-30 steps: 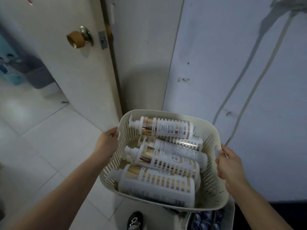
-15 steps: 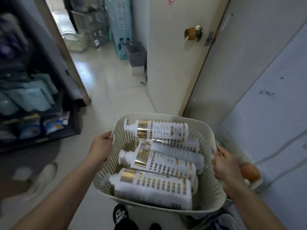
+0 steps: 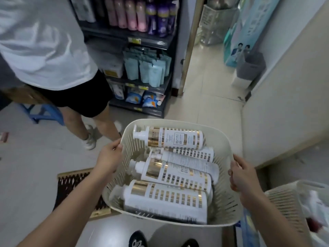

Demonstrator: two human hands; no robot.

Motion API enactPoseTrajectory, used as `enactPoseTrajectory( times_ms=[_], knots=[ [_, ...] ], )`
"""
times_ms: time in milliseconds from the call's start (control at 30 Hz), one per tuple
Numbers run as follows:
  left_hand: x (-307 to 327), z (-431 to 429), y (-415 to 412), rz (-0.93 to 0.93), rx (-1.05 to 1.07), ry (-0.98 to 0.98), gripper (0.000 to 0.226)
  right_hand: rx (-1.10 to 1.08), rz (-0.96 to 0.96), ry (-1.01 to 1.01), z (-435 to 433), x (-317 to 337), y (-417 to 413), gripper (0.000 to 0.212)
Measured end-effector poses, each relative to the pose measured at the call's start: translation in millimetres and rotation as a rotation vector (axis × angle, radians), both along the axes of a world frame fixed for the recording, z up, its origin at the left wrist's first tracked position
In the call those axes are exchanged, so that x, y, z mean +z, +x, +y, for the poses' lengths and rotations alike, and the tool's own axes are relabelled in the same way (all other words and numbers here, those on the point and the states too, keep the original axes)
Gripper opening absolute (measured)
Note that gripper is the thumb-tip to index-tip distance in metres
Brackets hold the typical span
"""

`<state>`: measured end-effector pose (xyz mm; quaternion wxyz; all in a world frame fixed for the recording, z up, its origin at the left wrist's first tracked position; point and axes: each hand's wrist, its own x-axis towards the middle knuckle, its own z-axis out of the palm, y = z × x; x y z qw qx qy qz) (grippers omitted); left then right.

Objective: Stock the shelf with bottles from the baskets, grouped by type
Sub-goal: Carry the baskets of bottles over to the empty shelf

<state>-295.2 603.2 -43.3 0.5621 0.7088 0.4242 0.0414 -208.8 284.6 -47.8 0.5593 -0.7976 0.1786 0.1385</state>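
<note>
Since half a second ago the view has swung left, away from the door with its knob and toward the dark shelf (image 3: 142,39), and a second person (image 3: 46,43) in a white top and black shorts has come into view in front of it; the cream basket (image 3: 178,120) is still carried between both hands. The left hand (image 3: 108,158) grips the left rim, fingers (image 3: 119,146) curled over the edge. The right hand (image 3: 243,175) grips the right rim the same way, its fingers (image 3: 236,158) wrapped onto the edge. Between the two sets of fingers lie the white-and-gold pump bottles (image 3: 174,172) on their sides, pump heads toward the left fingers and bases toward the right fingers, stacked in overlapping rows. One lies against the basket's far wall and one against the near wall. Beyond the left fingers the shelf holds pink bottles (image 3: 131,13) and purple bottles (image 3: 160,15) on an upper level and teal pouches (image 3: 147,68) below. Just outside the right wrist, lower down, stands a second basket (image 3: 284,202) with slatted walls. Its contents are too blurred to tell. Under the left forearm a dark patterned mat (image 3: 76,184) lies on the floor.
</note>
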Motion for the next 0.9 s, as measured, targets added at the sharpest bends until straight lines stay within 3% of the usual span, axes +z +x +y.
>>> enactPoseTrajectory(
  times_ms=[367,733,900],
  knots=[
    [-1,124,-136,0.008,0.463,-0.008,0.031,0.451,-0.03,0.014,194,-8,1,0.03],
    [8,128,-270,-0.08,1.007,-0.037,0.026,0.972,0.005,0.029,351,6,-46,0.03],
    [8,127,-339,-0.095,1.195,-0.05,0.036,1.141,-0.001,0.029,411,6,-102,0.036]
  ],
)
